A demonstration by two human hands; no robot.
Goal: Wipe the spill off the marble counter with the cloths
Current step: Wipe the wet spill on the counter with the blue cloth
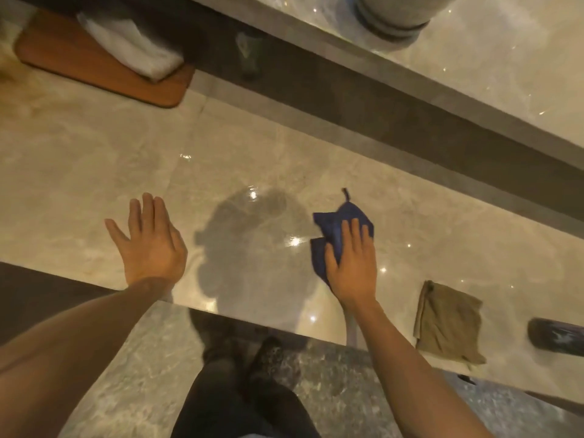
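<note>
Right hand pressing a blue cloth on the marble counter, left hand flat and empty.

The right hand (352, 263), right of centre in the frame, lies palm down with fingers spread on a crumpled blue cloth (335, 229), pressing it to the counter (94, 172) rather than gripping it; the cloth's loop sticks out toward the top. The left hand (151, 245), left of centre, rests open with fingers straight and together, holding nothing. Between the hands the stone shows a glossy patch with light glints; whether it is liquid or only shadow and reflection cannot be told. A tan cloth (448, 324) lies folded at the lower right near the counter's front edge, apart from the right hand. At the upper left a white towel (129, 45) lies on a wooden board (63, 58).
</note>
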